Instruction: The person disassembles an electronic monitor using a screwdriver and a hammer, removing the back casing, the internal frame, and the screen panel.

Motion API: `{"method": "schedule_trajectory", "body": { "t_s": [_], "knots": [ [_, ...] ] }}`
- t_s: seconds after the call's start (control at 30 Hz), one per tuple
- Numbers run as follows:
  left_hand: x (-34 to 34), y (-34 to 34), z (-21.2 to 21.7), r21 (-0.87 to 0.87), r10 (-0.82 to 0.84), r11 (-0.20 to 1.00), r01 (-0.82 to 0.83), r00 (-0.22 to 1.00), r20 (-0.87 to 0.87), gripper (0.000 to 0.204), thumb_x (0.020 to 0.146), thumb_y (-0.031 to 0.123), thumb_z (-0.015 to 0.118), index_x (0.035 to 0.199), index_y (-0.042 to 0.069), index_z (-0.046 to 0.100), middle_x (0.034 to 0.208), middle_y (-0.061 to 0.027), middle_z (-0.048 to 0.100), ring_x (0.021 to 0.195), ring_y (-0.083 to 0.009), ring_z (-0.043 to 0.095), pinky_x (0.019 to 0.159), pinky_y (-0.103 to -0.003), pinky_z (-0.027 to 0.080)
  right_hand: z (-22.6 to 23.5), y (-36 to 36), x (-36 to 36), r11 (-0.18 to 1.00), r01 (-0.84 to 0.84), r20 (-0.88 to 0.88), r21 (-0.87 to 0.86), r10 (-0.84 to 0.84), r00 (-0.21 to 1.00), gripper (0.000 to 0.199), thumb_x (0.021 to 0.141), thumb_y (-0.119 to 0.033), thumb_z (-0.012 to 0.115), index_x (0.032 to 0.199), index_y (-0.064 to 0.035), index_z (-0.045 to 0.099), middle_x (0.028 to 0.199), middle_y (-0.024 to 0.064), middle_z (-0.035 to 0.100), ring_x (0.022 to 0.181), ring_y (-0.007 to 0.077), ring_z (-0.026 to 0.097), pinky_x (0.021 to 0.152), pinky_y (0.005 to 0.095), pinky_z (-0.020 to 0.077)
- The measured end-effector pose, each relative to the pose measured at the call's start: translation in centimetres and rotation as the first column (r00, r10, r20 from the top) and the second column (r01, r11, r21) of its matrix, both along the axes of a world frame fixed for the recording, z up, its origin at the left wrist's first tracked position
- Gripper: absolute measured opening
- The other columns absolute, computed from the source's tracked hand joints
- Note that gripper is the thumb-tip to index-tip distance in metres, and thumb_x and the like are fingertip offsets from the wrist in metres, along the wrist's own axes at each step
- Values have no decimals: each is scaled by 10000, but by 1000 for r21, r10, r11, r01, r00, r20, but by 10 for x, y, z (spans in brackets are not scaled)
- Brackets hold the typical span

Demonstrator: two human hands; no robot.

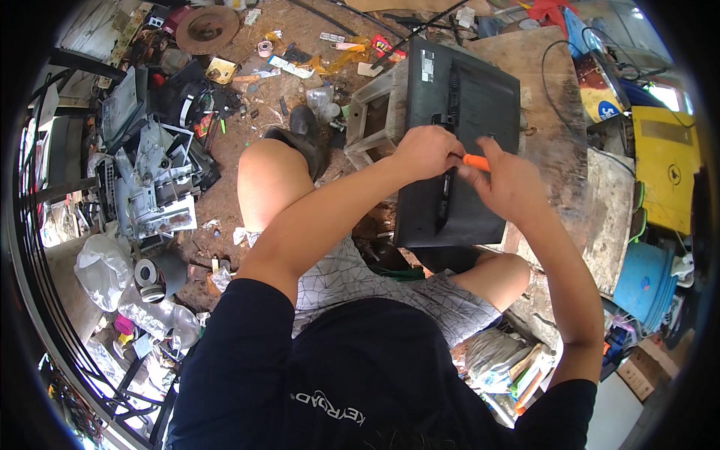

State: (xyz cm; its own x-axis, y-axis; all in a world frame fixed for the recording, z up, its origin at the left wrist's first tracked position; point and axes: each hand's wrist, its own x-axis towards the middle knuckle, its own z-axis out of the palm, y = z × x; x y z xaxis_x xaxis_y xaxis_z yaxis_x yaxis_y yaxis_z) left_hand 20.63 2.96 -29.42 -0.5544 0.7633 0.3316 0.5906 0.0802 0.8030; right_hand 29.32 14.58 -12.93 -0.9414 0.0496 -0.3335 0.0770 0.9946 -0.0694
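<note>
A black flat-screen monitor (pixel 480 112) lies in front of me with its back turned up, tilted across a wooden board and a pale frame. My right hand (pixel 511 181) is closed round the orange handle of a screwdriver (pixel 475 162), thumb and fingers along it. The handle points left, over the middle of the monitor's back. My left hand (pixel 429 153) meets its front end, fingers curled together just above the casing. Those fingers hide the screwdriver's shaft and whatever they pinch.
A wooden board (pixel 551 90) lies under the monitor's right side, and a pale box-like frame (pixel 367 112) is at its left. Scrap metal parts (pixel 161 180) are heaped on the left. Blue tubs (pixel 643 285) and a yellow panel (pixel 664 165) stand right. Litter covers the dirt floor.
</note>
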Motion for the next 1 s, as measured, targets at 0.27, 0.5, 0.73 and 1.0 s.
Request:
{"method": "schedule_trajectory", "body": {
  "t_s": [0.27, 0.5, 0.73, 1.0],
  "knots": [
    [-5, 0, -1, 53, -49, 997, 52, 998, -47, 148, 778, 220, 764, 868, 111, 719, 857, -39, 704, 849, -286, 665, 756, -415, 533, 3, 9, -5, 948, -307, 60, 84, 302, 951, 237, 899, -168, 652, 1066, -27, 560, 1103, 148, 599, 941, 385, 639, 749, 466, 522],
    [-6, -3, 9, -93, 19, 996, -11, 997, 79, 169, 770, 240, 777, 871, 118, 718, 868, -43, 706, 858, -289, 667, 748, -428, 530, -1, 5, -2, 996, 84, 11, -27, -83, 996, 304, 861, -177, 678, 1122, -56, 579, 1015, 147, 609, 928, 367, 635, 755, 463, 523],
    [-5, -1, 5, -133, -51, 989, 59, 997, 63, 322, 698, 344, 837, 883, 115, 705, 890, -51, 713, 875, -290, 672, 745, -411, 530, 0, 3, 1, 994, -39, -222, -102, 16, 975, 289, 862, -183, 657, 1119, -73, 583, 1001, 161, 642, 905, 374, 647, 734, 474, 528],
    [-32, -10, 32, -229, 59, 973, -19, 983, 171, 458, 720, 295, 835, 1097, 117, 647, 940, -69, 715, 942, -297, 685, 814, -414, 538, -3, 12, -4, 978, -187, -227, -92, 162, 960, 299, 910, -245, 645, 1154, -84, 580, 990, 155, 643, 900, 353, 669, 740, 473, 540]
  ]
}}
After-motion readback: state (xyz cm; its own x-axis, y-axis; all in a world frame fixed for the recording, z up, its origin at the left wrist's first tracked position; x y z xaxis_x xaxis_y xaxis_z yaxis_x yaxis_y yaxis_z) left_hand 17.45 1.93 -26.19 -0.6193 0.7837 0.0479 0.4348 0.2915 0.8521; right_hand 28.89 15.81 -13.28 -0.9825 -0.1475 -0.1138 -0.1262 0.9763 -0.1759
